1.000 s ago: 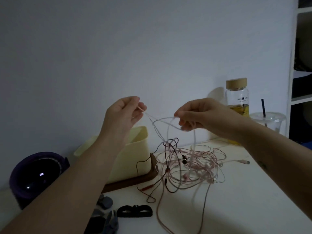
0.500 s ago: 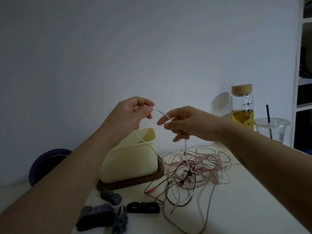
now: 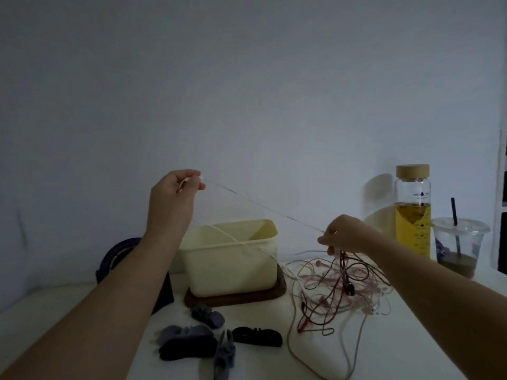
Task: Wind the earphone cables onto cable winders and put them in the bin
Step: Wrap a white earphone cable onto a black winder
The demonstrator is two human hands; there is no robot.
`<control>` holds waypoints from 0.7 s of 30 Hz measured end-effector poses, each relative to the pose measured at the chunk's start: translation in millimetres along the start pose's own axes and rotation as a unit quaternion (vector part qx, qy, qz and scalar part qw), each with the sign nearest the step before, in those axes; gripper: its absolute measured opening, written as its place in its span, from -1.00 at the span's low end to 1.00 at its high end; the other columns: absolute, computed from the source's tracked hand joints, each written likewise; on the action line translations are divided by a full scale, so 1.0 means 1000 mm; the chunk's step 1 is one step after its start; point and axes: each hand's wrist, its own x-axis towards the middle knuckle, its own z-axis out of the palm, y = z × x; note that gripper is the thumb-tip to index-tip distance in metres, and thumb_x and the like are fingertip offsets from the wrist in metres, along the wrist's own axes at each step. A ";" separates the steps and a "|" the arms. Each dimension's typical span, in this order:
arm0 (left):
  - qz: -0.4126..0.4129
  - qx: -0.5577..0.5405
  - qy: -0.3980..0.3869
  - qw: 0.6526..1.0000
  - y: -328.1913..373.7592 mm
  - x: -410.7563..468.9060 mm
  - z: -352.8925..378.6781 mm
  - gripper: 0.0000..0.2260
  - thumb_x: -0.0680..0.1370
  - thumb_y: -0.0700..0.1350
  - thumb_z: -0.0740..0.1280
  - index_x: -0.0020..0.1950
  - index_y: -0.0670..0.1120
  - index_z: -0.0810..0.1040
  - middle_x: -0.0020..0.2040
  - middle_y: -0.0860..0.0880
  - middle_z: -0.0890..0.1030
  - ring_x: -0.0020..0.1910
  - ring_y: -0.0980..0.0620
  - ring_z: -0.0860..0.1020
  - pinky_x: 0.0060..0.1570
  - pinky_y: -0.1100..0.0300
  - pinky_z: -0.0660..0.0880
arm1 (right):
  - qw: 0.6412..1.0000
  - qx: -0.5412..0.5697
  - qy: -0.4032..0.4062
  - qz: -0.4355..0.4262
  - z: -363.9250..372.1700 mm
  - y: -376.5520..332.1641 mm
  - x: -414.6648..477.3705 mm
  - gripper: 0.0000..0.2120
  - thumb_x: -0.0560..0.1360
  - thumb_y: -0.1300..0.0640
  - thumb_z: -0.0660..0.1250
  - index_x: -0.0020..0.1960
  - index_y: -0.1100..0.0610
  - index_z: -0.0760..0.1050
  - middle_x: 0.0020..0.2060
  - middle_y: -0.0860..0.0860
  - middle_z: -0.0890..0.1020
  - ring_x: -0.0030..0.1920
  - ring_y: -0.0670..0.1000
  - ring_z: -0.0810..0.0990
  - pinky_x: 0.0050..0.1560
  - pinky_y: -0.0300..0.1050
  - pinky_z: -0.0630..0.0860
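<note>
White cable pulled taut, free of the tangle

The left hand [image 3: 175, 193] and right hand [image 3: 345, 237], close together half a second ago, are now well apart. Each pinches the white earphone cable [image 3: 260, 205], stretched above the bin [image 3: 230, 267]. The tangle [image 3: 343, 286] lies on the desk [image 3: 411, 338] under the right hand, and the cable winders [image 3: 258, 337] lie untouched, so winding likely comes next.

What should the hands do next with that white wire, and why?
Probably slide the right hand along the white cable, teasing it from the tangle: the left hand pinches it up high, the span between hands is taut, the rest lies tangled.
</note>
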 end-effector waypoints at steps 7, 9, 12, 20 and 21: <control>-0.026 0.000 -0.017 1.000 -0.003 -0.003 -0.021 -0.88 0.61 -0.15 0.27 -0.03 0.04 0.56 -0.14 0.12 0.64 -0.48 0.23 0.37 -0.35 0.30 0.37 | 0.991 0.130 0.015 -0.028 -0.027 -0.043 -0.005 -0.48 0.67 -0.01 -0.02 -0.11 0.20 0.63 -0.17 0.11 0.66 -0.30 -0.11 0.45 -0.32 -0.25 0.31; -0.041 -0.013 -0.029 0.999 -0.006 -0.005 -0.024 -0.89 0.61 -0.15 0.26 -0.01 0.04 0.56 -0.13 0.10 0.66 -0.54 0.19 0.30 -0.47 0.33 0.33 | 0.980 0.189 0.029 -0.049 -0.034 -0.053 -0.007 -0.49 0.66 0.00 0.00 -0.18 0.22 0.60 -0.25 0.12 0.60 -0.42 -0.08 0.44 -0.38 -0.24 0.33; -0.048 -0.017 -0.044 0.998 -0.005 -0.008 -0.022 -0.88 0.61 -0.15 0.26 0.00 0.05 0.56 -0.13 0.10 0.67 -0.54 0.16 0.28 -0.50 0.33 0.31 | 0.959 0.275 0.011 -0.064 -0.043 -0.070 -0.010 -0.50 0.66 -0.02 0.02 -0.21 0.22 0.57 -0.31 0.13 0.61 -0.50 -0.05 0.49 -0.44 -0.25 0.34; -0.059 0.082 -0.121 0.988 -0.003 -0.014 -0.012 -0.86 0.63 -0.10 0.23 0.01 0.06 0.58 -0.12 0.16 0.68 -0.40 0.27 0.45 -0.25 0.21 0.44 | 0.948 0.301 0.008 -0.102 -0.051 -0.082 -0.016 -0.51 0.66 0.01 0.03 -0.21 0.21 0.60 -0.32 0.00 0.69 -0.45 -0.05 0.47 -0.43 -0.26 0.33; -0.061 0.096 -0.123 0.986 -0.005 -0.013 -0.012 -0.82 0.64 -0.08 0.20 -0.03 0.06 0.58 -0.16 0.15 0.67 -0.43 0.27 0.43 -0.28 0.25 0.38 | 0.950 0.294 0.026 -0.102 -0.050 -0.079 -0.015 -0.51 0.66 0.02 0.02 -0.22 0.20 0.60 -0.36 -0.02 0.68 -0.42 -0.03 0.49 -0.38 -0.24 0.37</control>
